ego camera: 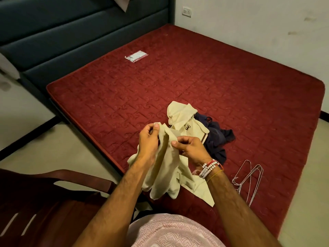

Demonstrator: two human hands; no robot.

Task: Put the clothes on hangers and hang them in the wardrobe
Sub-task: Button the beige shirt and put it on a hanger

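Head view: cream shirt (165, 168), crumpled, w/ folds.

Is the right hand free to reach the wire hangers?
Likely yes once it lets go: the right hand pinches the cream garment, but the wire hangers lie uncovered close beside it.

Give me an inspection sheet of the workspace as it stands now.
Surface: red quilted mattress.
Job's things: cream garment held up over the near edge; cream cloth with a dark emblem lying just beyond it, possibly the same piece; navy garment crumpled beside that; wire hangers lying at the near right, none in use.
Clutter: clear plastic packet on the far side of the mattress.
Grippers: left hand and right hand both pinch the cream garment's top.
Cables: nothing seen.
Surroundings: brown chair at left, dark padded headboard, wall socket; no wardrobe in view.
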